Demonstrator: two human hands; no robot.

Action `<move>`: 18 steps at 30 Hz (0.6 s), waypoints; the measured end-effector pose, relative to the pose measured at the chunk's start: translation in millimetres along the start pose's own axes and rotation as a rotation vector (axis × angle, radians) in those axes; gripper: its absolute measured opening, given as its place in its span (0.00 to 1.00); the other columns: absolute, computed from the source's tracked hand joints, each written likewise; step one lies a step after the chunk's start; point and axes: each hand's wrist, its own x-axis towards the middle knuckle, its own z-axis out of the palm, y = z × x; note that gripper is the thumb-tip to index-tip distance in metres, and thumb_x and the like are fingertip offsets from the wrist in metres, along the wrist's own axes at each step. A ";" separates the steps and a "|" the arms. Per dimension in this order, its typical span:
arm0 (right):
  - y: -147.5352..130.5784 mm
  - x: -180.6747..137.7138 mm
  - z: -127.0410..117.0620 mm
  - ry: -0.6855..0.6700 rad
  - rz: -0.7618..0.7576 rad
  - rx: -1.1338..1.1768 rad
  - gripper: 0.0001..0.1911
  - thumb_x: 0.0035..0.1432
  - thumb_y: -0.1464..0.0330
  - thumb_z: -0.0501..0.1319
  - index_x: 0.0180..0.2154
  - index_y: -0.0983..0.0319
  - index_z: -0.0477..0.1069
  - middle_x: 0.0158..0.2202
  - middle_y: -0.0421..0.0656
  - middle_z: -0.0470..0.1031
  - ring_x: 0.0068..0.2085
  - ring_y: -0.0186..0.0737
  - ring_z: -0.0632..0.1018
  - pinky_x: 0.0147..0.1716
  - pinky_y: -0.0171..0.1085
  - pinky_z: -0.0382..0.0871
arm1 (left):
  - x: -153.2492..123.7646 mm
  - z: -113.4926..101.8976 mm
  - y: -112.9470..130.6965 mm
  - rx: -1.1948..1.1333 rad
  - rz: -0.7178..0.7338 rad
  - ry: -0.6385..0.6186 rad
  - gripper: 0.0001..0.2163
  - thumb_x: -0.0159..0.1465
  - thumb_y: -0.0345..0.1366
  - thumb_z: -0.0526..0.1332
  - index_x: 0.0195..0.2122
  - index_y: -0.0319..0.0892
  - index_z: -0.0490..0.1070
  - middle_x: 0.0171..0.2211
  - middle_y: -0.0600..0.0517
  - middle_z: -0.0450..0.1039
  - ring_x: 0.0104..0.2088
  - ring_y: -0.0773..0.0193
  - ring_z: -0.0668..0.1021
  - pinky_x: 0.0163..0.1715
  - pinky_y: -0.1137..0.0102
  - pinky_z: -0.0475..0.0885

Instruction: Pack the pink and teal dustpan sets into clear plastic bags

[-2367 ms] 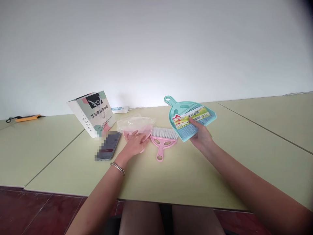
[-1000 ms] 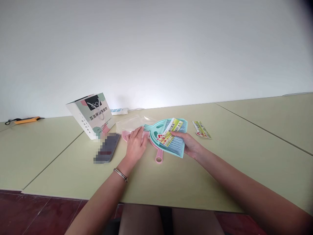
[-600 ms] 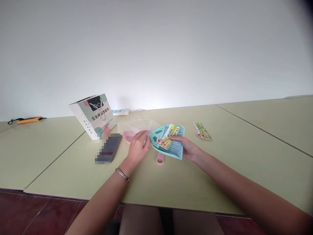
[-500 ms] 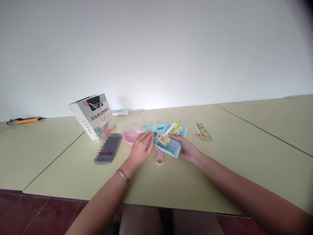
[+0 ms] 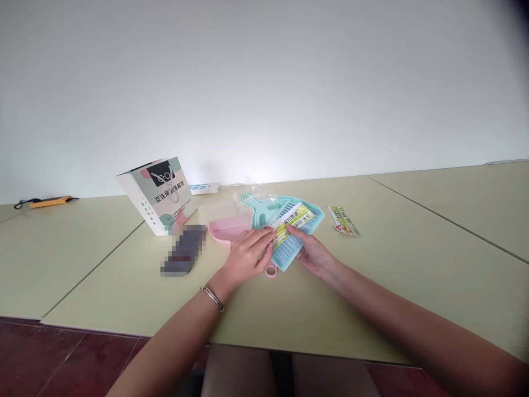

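Note:
A teal dustpan (image 5: 264, 212) with a blue-bristled brush (image 5: 285, 256) nested in it is tilted above the table. My right hand (image 5: 316, 255) grips its right edge, thumb pressed on the printed label card (image 5: 303, 214) that lies over the bristles. At the card's left end, the fingers of my left hand (image 5: 252, 253) are pinched together on it. Clear plastic wrap (image 5: 256, 190) shows around the teal handle. Behind my left hand lies a pink dustpan (image 5: 223, 229), partly covered. A pink handle ring (image 5: 271, 271) sticks out below the teal set.
A paper shopping bag (image 5: 169, 193) stands at left, with a blurred dark phone-like object (image 5: 185, 251) in front. Another printed card (image 5: 344, 221) lies on the table (image 5: 413, 248) at right. A white power strip (image 5: 205, 188) and an orange item (image 5: 50, 202) are near the wall.
The teal set has turned, its handle end swinging up and away. My left hand has shifted right and nearer to me, from the handle side onto the label card's end.

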 end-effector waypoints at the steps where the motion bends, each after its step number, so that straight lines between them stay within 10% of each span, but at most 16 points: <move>1: 0.2 1.1 -0.1 0.019 -0.004 0.031 0.10 0.55 0.69 0.62 0.41 0.60 0.72 0.40 0.41 0.79 0.40 0.38 0.80 0.41 0.35 0.76 | -0.3 0.4 -0.3 -0.016 -0.001 -0.008 0.14 0.64 0.31 0.51 0.49 0.42 0.69 0.44 0.45 0.76 0.43 0.59 0.77 0.42 0.62 0.72; 6: -2.5 7.5 -2.0 0.115 -0.035 0.128 0.10 0.56 0.70 0.61 0.41 0.58 0.70 0.44 0.39 0.78 0.48 0.36 0.77 0.45 0.33 0.75 | -3.2 2.1 -3.0 -0.122 -0.184 0.145 0.20 0.64 0.33 0.52 0.58 0.44 0.57 0.46 0.44 0.73 0.46 0.59 0.75 0.47 0.60 0.68; 13: -1.8 -1.1 4.5 0.025 -0.055 0.117 0.13 0.56 0.67 0.61 0.45 0.56 0.69 0.47 0.39 0.77 0.49 0.38 0.76 0.44 0.35 0.76 | 3.3 12.4 -8.0 -0.540 -0.936 0.339 0.28 0.63 0.46 0.54 0.61 0.52 0.44 0.65 0.43 0.45 0.60 0.55 0.63 0.51 0.61 0.69; 18: 0.8 -7.9 8.7 0.008 0.031 0.019 0.12 0.56 0.67 0.61 0.43 0.61 0.70 0.45 0.44 0.77 0.44 0.43 0.79 0.39 0.39 0.77 | 8.8 12.1 -6.4 -0.819 -0.958 0.238 0.29 0.62 0.45 0.56 0.62 0.48 0.45 0.57 0.43 0.63 0.54 0.58 0.71 0.49 0.63 0.70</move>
